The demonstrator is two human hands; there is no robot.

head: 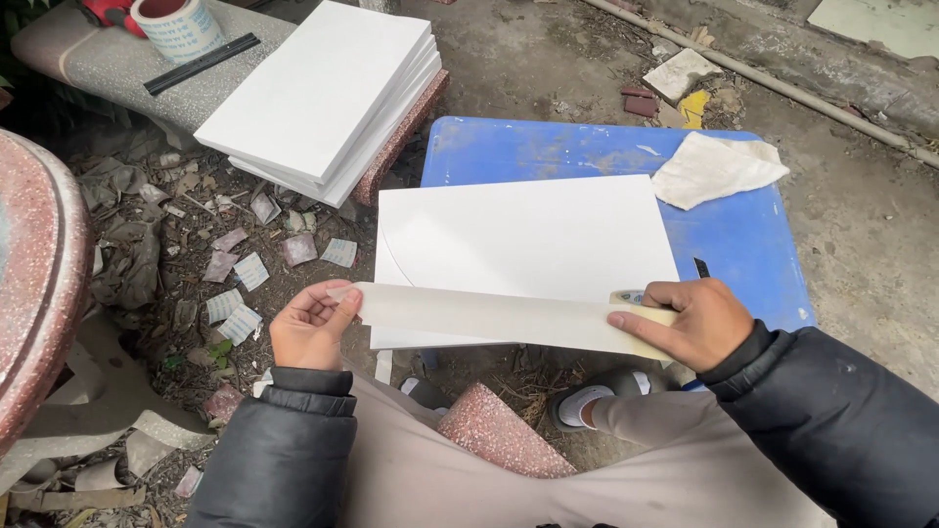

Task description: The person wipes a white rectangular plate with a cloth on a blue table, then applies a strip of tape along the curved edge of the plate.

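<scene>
I am pinching a light, floppy tape strip (489, 318) taut by its ends, left hand (311, 328) at 9 o'clock, right hand (696, 323) at 3, over the stiff white panel (523, 244) on the blue tabletop (743, 240).

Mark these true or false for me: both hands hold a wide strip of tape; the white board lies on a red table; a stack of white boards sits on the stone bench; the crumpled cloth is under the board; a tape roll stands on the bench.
1. Both hands stretch a wide beige strip of tape: true; the left hand pinches one end and the right hand holds the roll end.
2. The flat white rectangular board lies on a red table: false; it lies on a blue plastic table.
3. A stack of white boards sits on the speckled stone bench: true.
4. The crumpled white cloth is under the board: false; it lies beside it on the table.
5. A printed tape roll stands on the bench: true.
</scene>
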